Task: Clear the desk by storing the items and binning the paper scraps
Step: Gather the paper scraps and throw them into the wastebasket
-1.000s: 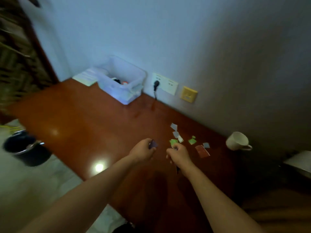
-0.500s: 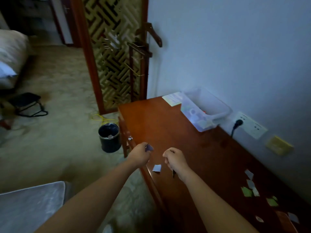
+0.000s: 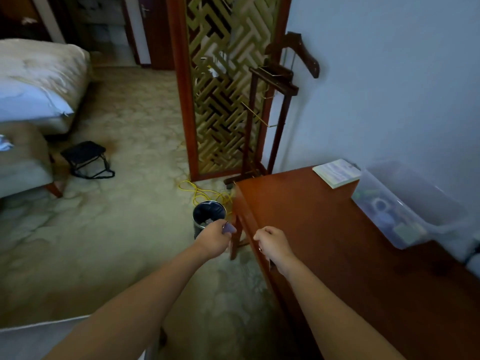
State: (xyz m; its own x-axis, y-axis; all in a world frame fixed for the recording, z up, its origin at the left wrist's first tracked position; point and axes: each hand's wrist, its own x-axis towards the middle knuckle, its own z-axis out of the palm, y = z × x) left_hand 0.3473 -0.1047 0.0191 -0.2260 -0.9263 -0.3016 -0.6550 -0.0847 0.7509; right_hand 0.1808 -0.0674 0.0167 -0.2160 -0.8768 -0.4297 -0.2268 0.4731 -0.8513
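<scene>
Both hands have swung left, away from the scrap pile toward the bin [image 3: 209, 213] on the floor. The left hand [image 3: 215, 239] pinches a purple scrap [image 3: 230, 228] in its fingers beside the bin. The right hand [image 3: 273, 245] hovers curled over the table [image 3: 324, 229] edge; I cannot tell what it holds. Dropping looks imminent.

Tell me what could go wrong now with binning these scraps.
1. The left hand pinches a purple scrap near the rim of the bin, not clearly over its opening; released now, it may flutter onto the carpet.
2. The yellow cable loops on the floor beside the bin; a step closer might snag it.
3. The right hand is curled at the desk edge; its contents are hidden.
</scene>
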